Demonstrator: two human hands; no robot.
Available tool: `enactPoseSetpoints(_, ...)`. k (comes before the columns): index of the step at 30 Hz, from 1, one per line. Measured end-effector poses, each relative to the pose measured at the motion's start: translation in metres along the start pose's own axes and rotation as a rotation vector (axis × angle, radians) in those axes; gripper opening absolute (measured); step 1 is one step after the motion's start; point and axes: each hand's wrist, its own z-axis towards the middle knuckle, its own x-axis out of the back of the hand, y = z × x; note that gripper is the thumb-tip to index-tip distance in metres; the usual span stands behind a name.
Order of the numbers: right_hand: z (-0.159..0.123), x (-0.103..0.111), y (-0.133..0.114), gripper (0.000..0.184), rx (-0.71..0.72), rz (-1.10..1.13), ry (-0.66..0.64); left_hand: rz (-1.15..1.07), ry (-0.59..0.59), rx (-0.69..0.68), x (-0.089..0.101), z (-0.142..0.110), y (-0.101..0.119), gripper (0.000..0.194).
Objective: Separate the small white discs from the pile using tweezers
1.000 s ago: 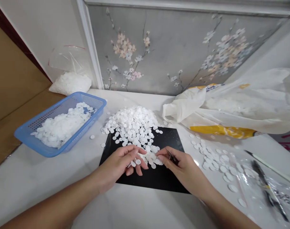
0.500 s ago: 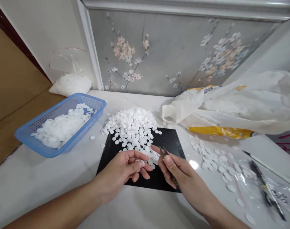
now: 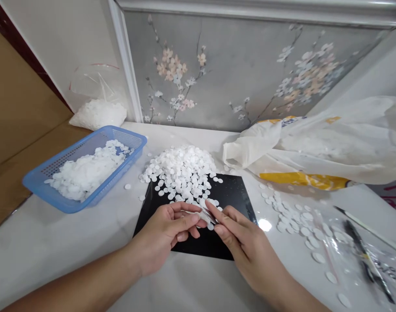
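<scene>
My left hand (image 3: pixel 175 227) is closed, a white disc pinched between thumb and fingers. Thread snips (image 3: pixel 209 215) are gripped in my right hand (image 3: pixel 238 236), their metal blades angled toward the left fingertips. The blades meet or nearly meet the pinched disc; whether they touch it cannot be made out. Most of the snips' body is hidden by the right fingers. Both hands are over a black board (image 3: pixel 198 251), where a large heap of white discs (image 3: pixel 184 167) spreads from its far side.
A blue basket (image 3: pixel 63 206) of white discs stands at left, with a clear bag (image 3: pixel 98 113) of white pieces behind it. On the right lie a white and yellow plastic bag (image 3: pixel 302 149), scattered discs (image 3: pixel 287 219), a black pen-like tool (image 3: pixel 358 247) and a slim white stick (image 3: pixel 373 229).
My right hand has turned over and swung the snips from upright to pointing left, in against the left fingertips. My left hand keeps nearly the same place and pinch.
</scene>
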Motion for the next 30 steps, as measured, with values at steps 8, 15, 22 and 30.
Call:
enactPoseSetpoints(8,-0.0009,-0.0021,-0.0029,0.039,0.164,-0.206,0.065,0.03,-0.022,-0.004,-0.0036,-0.0021,0.0019,0.015)
enactPoseSetpoints(15,-0.0025,-0.0031,-0.0044,0.038,0.287,-0.325,0.11,0.068,-0.025,-0.018,-0.0037,-0.0028,0.0015,0.014)
enactPoseSetpoints(22,-0.0014,-0.0024,-0.0035,0.037,0.354,-0.387,0.136,0.111,-0.034,-0.037,-0.002,-0.005,0.0014,0.012)
enactPoseSetpoints(30,-0.0028,-0.0026,-0.0022,0.035,0.281,-0.359,0.102,0.144,-0.04,-0.041,-0.0009,-0.0013,0.0025,0.014)
